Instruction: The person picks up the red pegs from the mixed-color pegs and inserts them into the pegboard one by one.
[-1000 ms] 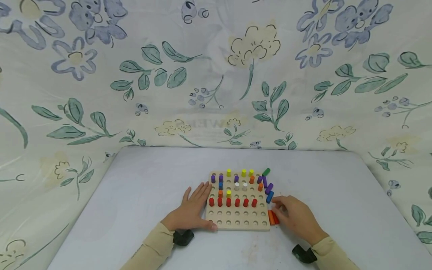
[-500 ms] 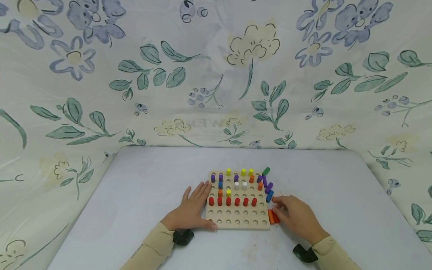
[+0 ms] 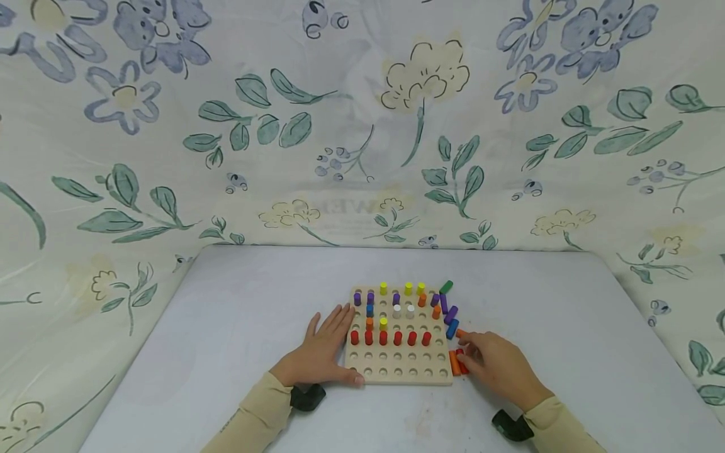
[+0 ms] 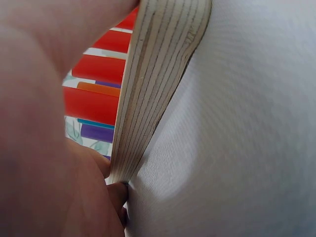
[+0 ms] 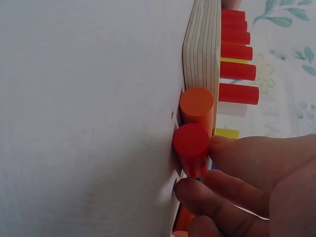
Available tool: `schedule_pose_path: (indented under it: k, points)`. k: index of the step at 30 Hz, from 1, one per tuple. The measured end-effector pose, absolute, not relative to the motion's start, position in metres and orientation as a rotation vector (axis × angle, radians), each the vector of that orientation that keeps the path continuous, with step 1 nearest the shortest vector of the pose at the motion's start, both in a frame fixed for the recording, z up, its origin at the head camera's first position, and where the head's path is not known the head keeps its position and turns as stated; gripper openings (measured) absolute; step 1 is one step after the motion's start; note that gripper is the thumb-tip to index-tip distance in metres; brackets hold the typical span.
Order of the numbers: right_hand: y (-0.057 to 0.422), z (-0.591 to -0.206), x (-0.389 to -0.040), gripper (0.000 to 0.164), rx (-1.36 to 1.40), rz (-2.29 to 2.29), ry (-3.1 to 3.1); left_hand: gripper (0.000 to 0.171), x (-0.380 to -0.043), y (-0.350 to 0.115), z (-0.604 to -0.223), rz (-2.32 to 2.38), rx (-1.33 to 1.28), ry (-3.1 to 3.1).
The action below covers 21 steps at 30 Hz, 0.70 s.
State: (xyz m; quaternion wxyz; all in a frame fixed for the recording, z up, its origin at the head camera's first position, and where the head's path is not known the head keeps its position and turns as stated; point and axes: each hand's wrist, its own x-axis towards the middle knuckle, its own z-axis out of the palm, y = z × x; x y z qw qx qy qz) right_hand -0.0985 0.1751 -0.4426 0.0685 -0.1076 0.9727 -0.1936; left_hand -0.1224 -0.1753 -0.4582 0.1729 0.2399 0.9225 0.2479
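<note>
A wooden pegboard (image 3: 404, 374) with rows of holes lies on the table, a row of red pegs (image 3: 383, 338) standing across it. My left hand (image 3: 321, 355) is spread at its near left corner, straight fingers along the left side and thumb at the front edge. The layered board edge (image 4: 148, 94) shows close up in the left wrist view. My right hand (image 3: 501, 365) is at the board's right side, fingers curled, pinching a loose red peg (image 5: 192, 143) with the thumb against its side. An orange peg (image 5: 196, 102) lies between that peg and the board.
More loose pegs lie along the board's right side: a blue peg (image 3: 452, 329), purple pegs (image 3: 451, 314) and a green peg (image 3: 447, 287). Yellow pegs (image 3: 409, 288) and white pegs (image 3: 397, 311) stand in the back rows. A floral cloth (image 3: 362, 157) hangs behind the table.
My right fingers have shifted slightly, and the red peg beside them has moved a little left and away. More of an orange peg shows by the index fingertip. My left hand stays still.
</note>
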Motion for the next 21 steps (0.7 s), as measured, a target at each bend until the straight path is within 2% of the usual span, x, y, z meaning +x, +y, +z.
schedule_pose_path:
  k: [10,21]
  points:
    - [0.1726,-0.4421,-0.0998,0.012,-0.322,-0.585,2.896,0.13,-0.1231,-0.1758,-0.4607,0.71,0.676,2.612]
    - [0.1713,-0.4434,-0.1002,0.012,-0.317,-0.548,2.901,0.13,-0.1239,-0.1764,-0.4623,0.701,0.689,2.623]
